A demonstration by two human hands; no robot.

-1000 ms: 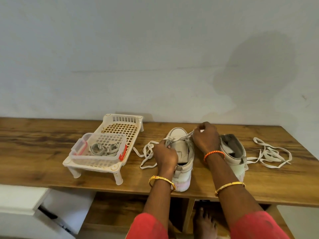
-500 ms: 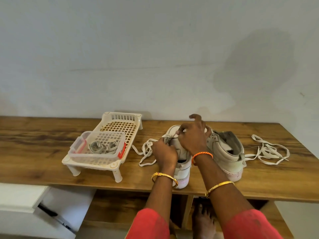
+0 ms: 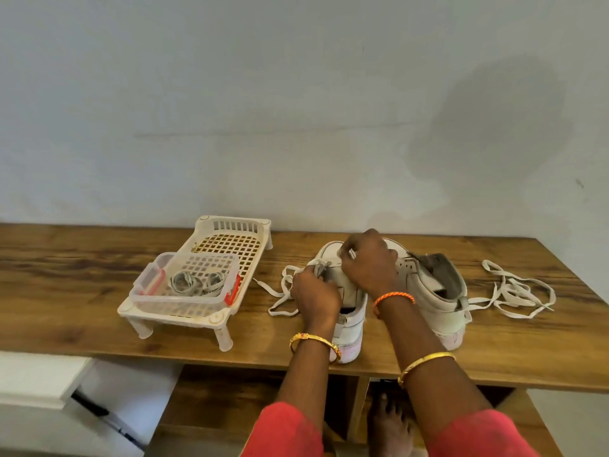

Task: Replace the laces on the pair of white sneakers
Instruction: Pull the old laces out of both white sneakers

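Two white sneakers stand on the wooden table (image 3: 82, 291), heels toward me. Over the left sneaker (image 3: 349, 311) both my hands work at the lacing. My left hand (image 3: 314, 293) pinches the lace at the shoe's left eyelets, and the lace's loose end (image 3: 280, 298) trails left on the table. My right hand (image 3: 369, 263) is curled over the tongue and pinches the same lace near the toe. The right sneaker (image 3: 435, 291) stands beside it, without a lace. A loose white lace (image 3: 517, 291) lies tangled to its right.
A cream plastic rack on legs (image 3: 227, 239) stands to the left, and on it a clear box with red clips (image 3: 184, 285) holds coiled laces. The wall runs close behind. Open shelves and my bare foot show below the table's front edge.
My right hand has swung from the right sneaker's side leftward onto the left sneaker's lacing. The left hand has stayed at the left eyelets. The right sneaker has turned slightly.
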